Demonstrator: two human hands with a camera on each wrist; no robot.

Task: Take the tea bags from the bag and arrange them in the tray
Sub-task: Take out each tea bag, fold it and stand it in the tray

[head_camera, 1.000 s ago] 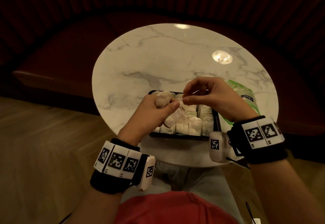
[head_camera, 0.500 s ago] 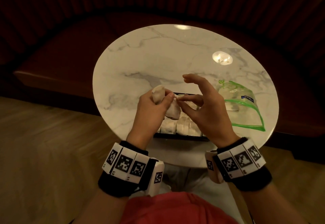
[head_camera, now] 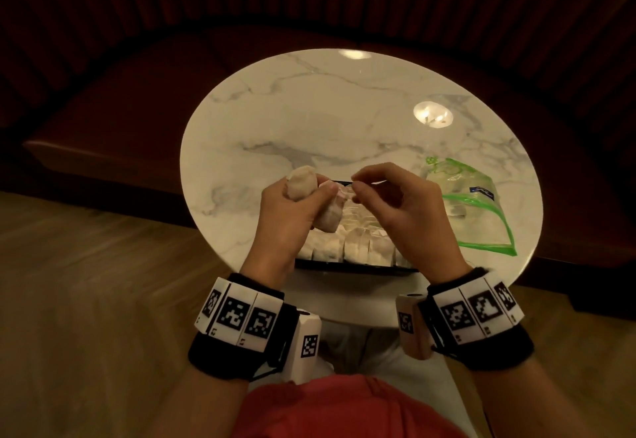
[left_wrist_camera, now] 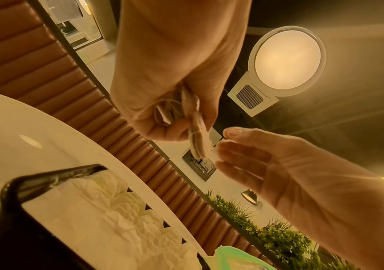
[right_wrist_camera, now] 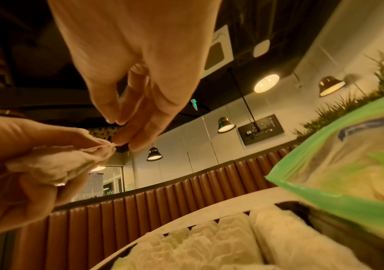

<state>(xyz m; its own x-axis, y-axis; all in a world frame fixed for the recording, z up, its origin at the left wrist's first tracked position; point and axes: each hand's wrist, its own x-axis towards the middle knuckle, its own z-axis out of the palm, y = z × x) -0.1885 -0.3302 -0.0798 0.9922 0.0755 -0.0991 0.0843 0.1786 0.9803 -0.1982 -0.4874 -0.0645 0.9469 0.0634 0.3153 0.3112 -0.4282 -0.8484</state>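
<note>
left hand (head_camera: 292, 210): fist closed around tea bags (head_camera: 303, 183) | right hand (head_camera: 395, 203): fingertips pinched, apparently on a string | tray (head_camera: 354, 267): partly hidden beneath both hands | green-edged bag (head_camera: 481, 217): on marble table (head_camera: 309, 121), right of tray

My left hand (head_camera: 289, 210) is raised in front of me, fingers curled round a bunch of tea bags (head_camera: 303, 183). My right hand (head_camera: 402, 210) is level beside it, thumb and forefinger pinched together close to the left thumb, other fingers loosely bent. Both wrists wear banded cuffs.
</note>
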